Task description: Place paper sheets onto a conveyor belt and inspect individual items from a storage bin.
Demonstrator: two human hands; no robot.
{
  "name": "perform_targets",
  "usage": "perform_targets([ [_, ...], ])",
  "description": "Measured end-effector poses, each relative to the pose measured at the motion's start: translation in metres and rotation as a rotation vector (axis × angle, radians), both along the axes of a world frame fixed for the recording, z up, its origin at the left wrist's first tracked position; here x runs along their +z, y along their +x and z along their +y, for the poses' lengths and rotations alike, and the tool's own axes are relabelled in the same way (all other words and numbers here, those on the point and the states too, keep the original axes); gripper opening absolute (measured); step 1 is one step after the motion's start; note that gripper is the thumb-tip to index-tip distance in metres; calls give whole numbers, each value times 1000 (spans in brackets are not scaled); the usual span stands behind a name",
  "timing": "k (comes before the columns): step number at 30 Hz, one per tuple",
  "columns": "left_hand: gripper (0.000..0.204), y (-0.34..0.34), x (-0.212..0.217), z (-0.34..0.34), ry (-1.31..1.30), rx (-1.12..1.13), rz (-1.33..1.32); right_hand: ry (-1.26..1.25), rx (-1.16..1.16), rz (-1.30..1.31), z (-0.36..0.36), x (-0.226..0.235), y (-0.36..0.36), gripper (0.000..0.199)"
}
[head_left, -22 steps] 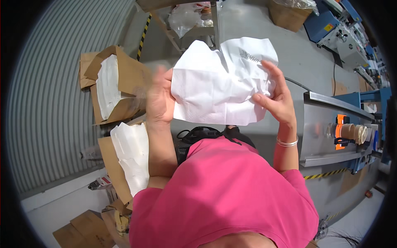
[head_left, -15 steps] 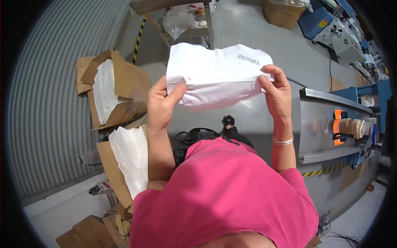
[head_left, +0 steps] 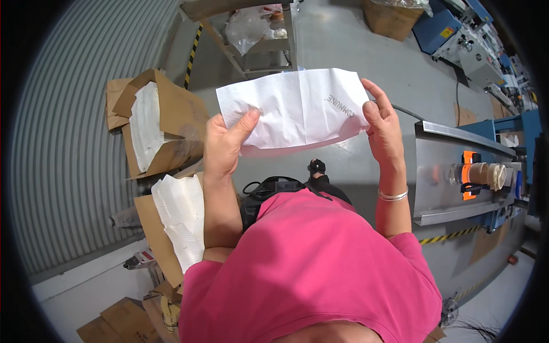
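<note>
A white paper bag (head_left: pixel 291 111), flat and lightly creased, is stretched between my two hands in front of me. Dark print runs slantwise near its right end. My left hand (head_left: pixel 226 143) pinches the left end, thumb on top and the fingers mostly hidden behind the paper. At the other end my right hand (head_left: pixel 384 126), with thin bracelets on the wrist, grips the edge between thumb and fingers.
To my left stand open cardboard boxes with white paper stacks (head_left: pixel 146 126) (head_left: pixel 178 214). A metal cart (head_left: pixel 240 60) holding clear plastic is ahead. On the right, a metal tray table (head_left: pixel 437 171) carries tape rolls (head_left: pixel 483 176); blue machinery (head_left: pixel 472 54) stands beyond.
The bag has tilted so its printed face shows more fully, and its wavy upper edge and lengthwise fold have straightened out. Both hands keep hold of the ends.
</note>
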State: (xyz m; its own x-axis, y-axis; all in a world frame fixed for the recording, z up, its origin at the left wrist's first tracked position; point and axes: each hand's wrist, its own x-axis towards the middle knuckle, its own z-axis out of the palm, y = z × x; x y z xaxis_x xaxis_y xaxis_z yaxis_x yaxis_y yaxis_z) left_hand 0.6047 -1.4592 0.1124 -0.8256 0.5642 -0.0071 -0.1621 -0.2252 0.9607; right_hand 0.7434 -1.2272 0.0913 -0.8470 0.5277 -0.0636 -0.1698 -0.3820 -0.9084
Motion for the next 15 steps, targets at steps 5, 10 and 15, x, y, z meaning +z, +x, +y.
perform_targets([
  [5, 20, 5, 7, -1, -52, 4, 35, 36, -60, -33, -4, 2, -2, 56],
  [10, 18, 5, 8, -4, -68, 39, 92, 63, -66, -2, -1, -2, 2, 51],
  [15, 17, 9, 10, -5, -58, 59, 57, 35, -73, 4, 0, -2, 4, 48],
])
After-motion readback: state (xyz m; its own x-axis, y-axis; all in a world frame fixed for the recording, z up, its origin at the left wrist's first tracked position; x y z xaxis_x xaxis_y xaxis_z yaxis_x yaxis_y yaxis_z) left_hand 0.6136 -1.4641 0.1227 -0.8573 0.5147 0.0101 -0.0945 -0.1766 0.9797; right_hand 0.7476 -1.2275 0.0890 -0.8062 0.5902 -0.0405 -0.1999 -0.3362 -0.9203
